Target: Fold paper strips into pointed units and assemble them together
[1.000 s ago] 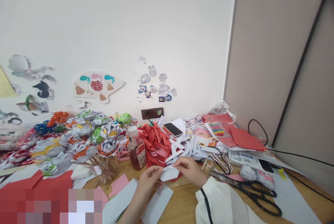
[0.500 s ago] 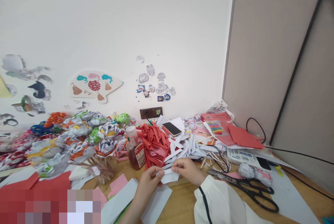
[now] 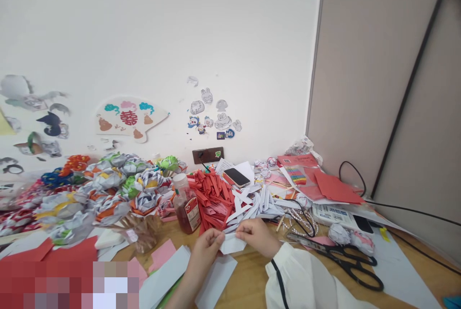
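Observation:
Between both hands is a small white sheet of paper [image 3: 232, 245], its top edge pinched at either end and apparently folded there. My left hand [image 3: 208, 247] grips its left end with thumb and forefinger. The right end is pinched by my right hand [image 3: 257, 236], whose wrist shows a white sleeve. Below the left hand lies another white paper piece [image 3: 217, 280] on the wooden table. Just beyond the hands are a heap of folded white strips [image 3: 257, 202] and a heap of folded red strips [image 3: 215, 198].
A bottle of reddish liquid [image 3: 187, 210] stands left of the red heap. Black scissors [image 3: 345, 258] lie at right. A phone [image 3: 236, 177] rests behind the strips. Paper flowers [image 3: 108, 179] crowd the left, near a bundle of thin sticks [image 3: 139, 232]. Red paper [image 3: 338, 186] lies at back right.
The paper between my hands has tilted, showing more of its white face. My hands have shifted only slightly; both pinches stay in place.

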{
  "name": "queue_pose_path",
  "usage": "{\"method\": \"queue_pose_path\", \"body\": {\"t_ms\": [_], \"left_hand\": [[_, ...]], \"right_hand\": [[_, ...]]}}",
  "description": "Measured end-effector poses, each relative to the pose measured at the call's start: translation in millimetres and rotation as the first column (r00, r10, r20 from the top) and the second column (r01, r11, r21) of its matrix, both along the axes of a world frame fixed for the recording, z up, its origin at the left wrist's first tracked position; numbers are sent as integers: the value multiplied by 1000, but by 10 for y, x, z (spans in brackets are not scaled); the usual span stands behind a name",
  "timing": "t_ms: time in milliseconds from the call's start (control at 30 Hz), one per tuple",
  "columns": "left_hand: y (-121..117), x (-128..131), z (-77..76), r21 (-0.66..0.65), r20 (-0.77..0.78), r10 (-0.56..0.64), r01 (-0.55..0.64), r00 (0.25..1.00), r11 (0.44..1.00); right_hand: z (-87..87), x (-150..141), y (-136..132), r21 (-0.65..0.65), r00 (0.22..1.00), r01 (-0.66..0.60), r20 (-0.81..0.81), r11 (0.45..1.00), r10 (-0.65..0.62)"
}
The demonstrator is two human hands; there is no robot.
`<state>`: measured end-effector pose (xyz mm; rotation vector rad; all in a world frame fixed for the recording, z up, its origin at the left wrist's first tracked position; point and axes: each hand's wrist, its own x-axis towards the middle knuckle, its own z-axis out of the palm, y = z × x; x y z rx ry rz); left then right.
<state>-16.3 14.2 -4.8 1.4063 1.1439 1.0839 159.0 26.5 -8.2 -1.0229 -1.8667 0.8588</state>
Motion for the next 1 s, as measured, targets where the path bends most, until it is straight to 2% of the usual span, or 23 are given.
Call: {"method": "queue_pose_path", "body": {"t_ms": [167,333,467,567,633,800,1000], "left_hand": [[-14,17,-5,121,-174,5,16,985,993],[-62,19,41,226,-303,44,27,952,974],[-78,-6,96,265,-348,75,22,934,964],[-83,-13,132,243,-385,42,57,922,968],[-95,-8,163,208,-360,30,49,932,977],[-118,-1,264,103,-175,19,-1,984,995],[-47,-70,264,7,-66,9,-9,998,1000]], "right_hand": [[-39,-54,-27,18,994,-80,72,997,78],[-47,-117,-41,58,989,-3,146,998,-6],[-42,-146,-51,96,992,-5,129,995,-7],[-53,-151,-43,120,989,-28,148,992,10],[-48,-139,-29,115,987,-59,154,992,41],[18,-44,9,69,979,-154,148,986,142],[10,88,53,-80,975,-213,52,974,218]]}}
